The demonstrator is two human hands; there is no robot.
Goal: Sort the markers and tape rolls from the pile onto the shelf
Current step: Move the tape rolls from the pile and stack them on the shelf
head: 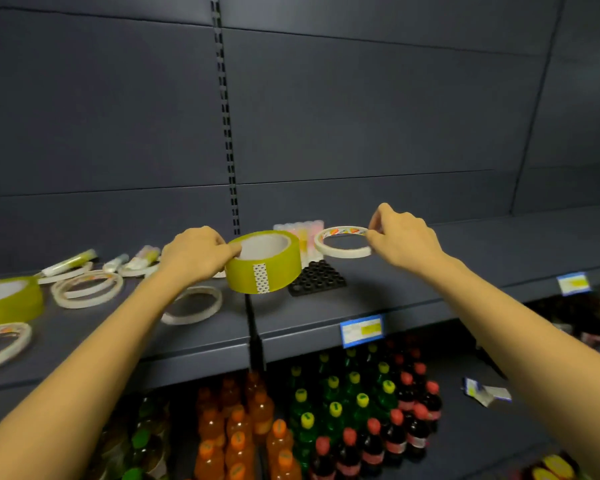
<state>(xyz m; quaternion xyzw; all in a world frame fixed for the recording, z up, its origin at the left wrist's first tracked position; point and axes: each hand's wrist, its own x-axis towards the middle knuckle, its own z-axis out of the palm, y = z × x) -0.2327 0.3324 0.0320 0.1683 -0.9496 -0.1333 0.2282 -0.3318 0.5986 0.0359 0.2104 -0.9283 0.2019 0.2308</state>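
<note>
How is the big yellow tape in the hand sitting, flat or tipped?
Slightly tipped. The left hand grips the yellow tape by its rim; the hole faces up, and the right side sits higher than the left.

You have one view only, the wide camera on your head, looking forward and a little down at the shelf point(499, 244) from close range, so near that your left hand point(196, 252) and right hand point(400, 237) reach it at mid-frame. The back panel point(361, 116) fills the far upper half, the bottles point(343, 410) on the lower level sit at the near bottom edge, and straight lines bow toward the sides.
</note>
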